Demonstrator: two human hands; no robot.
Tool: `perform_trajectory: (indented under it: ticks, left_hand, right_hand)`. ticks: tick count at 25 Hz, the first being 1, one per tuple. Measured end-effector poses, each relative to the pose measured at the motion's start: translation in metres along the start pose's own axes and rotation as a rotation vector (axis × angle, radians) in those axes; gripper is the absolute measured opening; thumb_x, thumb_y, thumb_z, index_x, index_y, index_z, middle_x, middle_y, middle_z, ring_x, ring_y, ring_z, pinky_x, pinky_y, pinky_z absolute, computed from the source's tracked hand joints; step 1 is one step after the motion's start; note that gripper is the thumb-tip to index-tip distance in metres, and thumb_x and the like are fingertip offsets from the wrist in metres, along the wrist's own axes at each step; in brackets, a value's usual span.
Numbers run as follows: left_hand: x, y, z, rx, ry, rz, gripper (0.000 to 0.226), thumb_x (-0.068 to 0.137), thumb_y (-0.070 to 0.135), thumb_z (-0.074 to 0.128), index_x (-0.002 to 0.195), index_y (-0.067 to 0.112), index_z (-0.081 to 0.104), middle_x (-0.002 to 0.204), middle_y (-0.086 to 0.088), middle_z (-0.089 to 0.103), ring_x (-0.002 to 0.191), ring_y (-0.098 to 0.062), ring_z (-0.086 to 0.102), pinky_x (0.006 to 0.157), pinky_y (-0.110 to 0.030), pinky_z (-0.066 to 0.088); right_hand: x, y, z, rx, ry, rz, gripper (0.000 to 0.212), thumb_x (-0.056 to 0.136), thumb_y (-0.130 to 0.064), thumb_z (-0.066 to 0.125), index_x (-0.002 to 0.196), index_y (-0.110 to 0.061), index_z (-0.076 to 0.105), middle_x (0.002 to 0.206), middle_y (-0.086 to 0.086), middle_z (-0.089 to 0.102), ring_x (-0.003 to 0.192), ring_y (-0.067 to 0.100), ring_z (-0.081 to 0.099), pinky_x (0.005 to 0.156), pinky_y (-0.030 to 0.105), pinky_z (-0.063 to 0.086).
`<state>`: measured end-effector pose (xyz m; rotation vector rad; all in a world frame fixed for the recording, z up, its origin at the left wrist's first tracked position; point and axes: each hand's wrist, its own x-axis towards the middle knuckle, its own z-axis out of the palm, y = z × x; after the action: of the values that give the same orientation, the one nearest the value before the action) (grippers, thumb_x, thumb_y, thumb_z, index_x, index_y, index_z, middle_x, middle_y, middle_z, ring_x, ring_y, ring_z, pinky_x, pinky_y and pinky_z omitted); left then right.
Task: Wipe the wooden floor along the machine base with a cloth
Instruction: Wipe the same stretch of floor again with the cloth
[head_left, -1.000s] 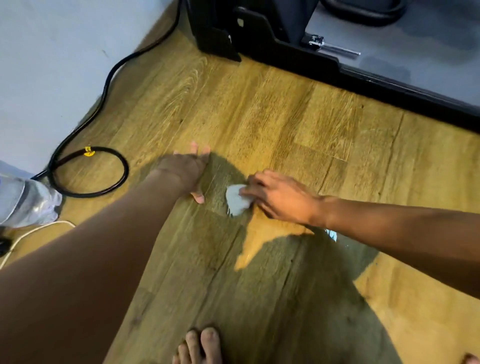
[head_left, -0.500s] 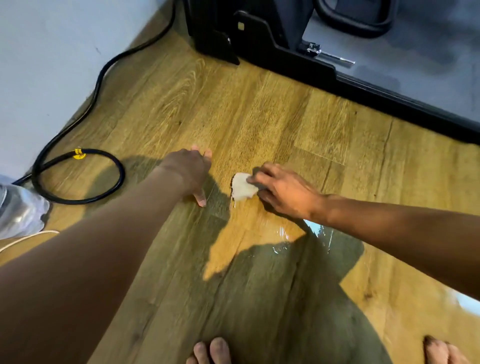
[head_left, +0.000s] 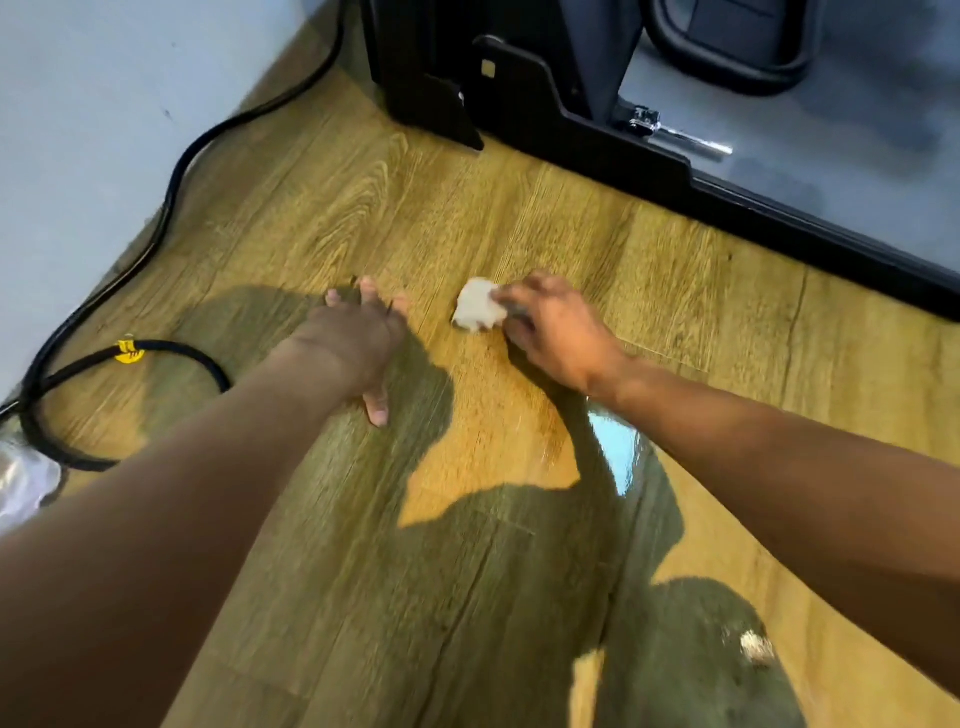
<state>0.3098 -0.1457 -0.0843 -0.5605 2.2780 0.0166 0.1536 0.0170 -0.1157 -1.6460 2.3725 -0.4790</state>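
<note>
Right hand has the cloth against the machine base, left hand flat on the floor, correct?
No: the head view shows the right hand holding the cloth on open floor, apart from the machine base. The left hand is flat on the floor.

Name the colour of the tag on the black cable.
Yellow tag on the cable; the head view shows it best.

The right hand (head_left: 558, 332) presses a small white cloth (head_left: 479, 312) onto the wooden floor (head_left: 519, 218) — the left hand (head_left: 358, 345) lies flat just left of it.
</note>
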Motion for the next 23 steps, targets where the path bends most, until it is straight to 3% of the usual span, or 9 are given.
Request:
perform_trajectory:
  ticks: [3, 6, 8, 13, 17, 18, 19, 22, 23]
  left_hand:
    - [0.002, -0.004, 0.003, -0.018, 0.011, 0.032, 0.143, 0.054, 0.049, 0.086, 0.150, 0.013, -0.014, 0.155, -0.026, -0.013, 0.140, -0.051, 0.006, 0.114, -0.051, 0.023]
    - [0.001, -0.003, 0.005, -0.042, 0.010, 0.021, 0.144, 0.054, 0.047, 0.086, 0.150, 0.014, -0.015, 0.155, -0.024, -0.015, 0.139, -0.051, 0.007, 0.113, -0.051, 0.025]
    - [0.000, -0.001, 0.002, -0.043, 0.005, 0.013, 0.144, 0.054, 0.046, 0.086, 0.149, 0.014, -0.018, 0.154, -0.023, -0.017, 0.139, -0.051, 0.006, 0.111, -0.051, 0.027]
    - [-0.001, -0.001, 0.002, -0.076, -0.009, 0.001, 0.141, 0.058, 0.041, 0.085, 0.147, 0.014, -0.021, 0.154, -0.021, -0.020, 0.140, -0.049, 0.000, 0.110, -0.052, 0.028]
    - [0.001, 0.001, 0.001, -0.111, -0.028, -0.014, 0.141, 0.059, 0.034, 0.087, 0.148, 0.015, -0.021, 0.153, -0.021, -0.023, 0.140, -0.050, -0.003, 0.111, -0.055, 0.027]
    - [0.001, 0.001, 0.001, -0.118, -0.032, -0.017, 0.141, 0.060, 0.033, 0.087, 0.148, 0.015, -0.022, 0.153, -0.022, -0.024, 0.140, -0.050, -0.005, 0.111, -0.055, 0.027]
    - [0.000, 0.002, 0.000, -0.120, -0.037, -0.017, 0.141, 0.060, 0.033, 0.087, 0.148, 0.014, -0.023, 0.152, -0.022, -0.025, 0.139, -0.050, -0.006, 0.111, -0.055, 0.027]
    - [0.001, 0.004, -0.001, -0.107, -0.042, -0.018, 0.139, 0.063, 0.034, 0.085, 0.146, 0.010, -0.025, 0.150, -0.025, -0.026, 0.138, -0.052, -0.007, 0.111, -0.055, 0.026]
    - [0.001, 0.004, -0.002, -0.100, -0.047, -0.018, 0.139, 0.064, 0.035, 0.084, 0.146, 0.009, -0.025, 0.150, -0.025, -0.026, 0.137, -0.053, -0.007, 0.111, -0.055, 0.026]
  right_hand:
    - [0.012, -0.014, 0.015, 0.018, 0.126, 0.239, 0.036, 0.093, -0.006, 0.051, 0.128, -0.015, 0.053, 0.126, 0.009, 0.051, 0.113, 0.026, 0.050, 0.099, 0.034, 0.039]
    - [-0.008, -0.033, 0.029, -0.033, 0.015, -0.074, 0.034, 0.094, -0.014, 0.053, 0.127, -0.018, 0.054, 0.119, 0.007, 0.053, 0.108, 0.023, 0.049, 0.094, 0.032, 0.042]
    - [0.009, -0.009, 0.013, -0.033, -0.022, -0.168, 0.035, 0.094, -0.019, 0.054, 0.129, -0.018, 0.054, 0.119, 0.007, 0.054, 0.107, 0.022, 0.050, 0.093, 0.031, 0.042]
    - [0.083, 0.038, -0.002, -0.047, 0.158, 0.296, 0.035, 0.092, -0.009, 0.054, 0.126, -0.015, 0.055, 0.123, 0.012, 0.051, 0.111, 0.029, 0.051, 0.095, 0.038, 0.046]
    - [0.084, 0.031, 0.006, -0.228, -0.033, -0.258, 0.036, 0.093, -0.015, 0.053, 0.129, -0.018, 0.048, 0.116, 0.010, 0.050, 0.104, 0.027, 0.047, 0.080, 0.041, 0.050]
    - [0.094, 0.041, -0.001, -0.245, -0.041, -0.301, 0.035, 0.094, -0.019, 0.053, 0.129, -0.019, 0.050, 0.114, 0.010, 0.052, 0.103, 0.027, 0.049, 0.080, 0.040, 0.049]
    - [0.107, 0.051, -0.007, -0.249, -0.011, -0.234, 0.033, 0.095, -0.022, 0.052, 0.128, -0.019, 0.052, 0.115, 0.011, 0.052, 0.103, 0.028, 0.049, 0.082, 0.041, 0.047]
    - [0.143, 0.070, -0.009, -0.190, 0.176, 0.228, 0.033, 0.091, -0.010, 0.050, 0.123, -0.011, 0.056, 0.118, 0.018, 0.050, 0.104, 0.035, 0.048, 0.088, 0.042, 0.043]
    - [0.144, 0.058, -0.001, -0.196, 0.198, 0.270, 0.035, 0.087, -0.005, 0.049, 0.121, -0.008, 0.055, 0.117, 0.020, 0.050, 0.104, 0.036, 0.047, 0.088, 0.042, 0.041]
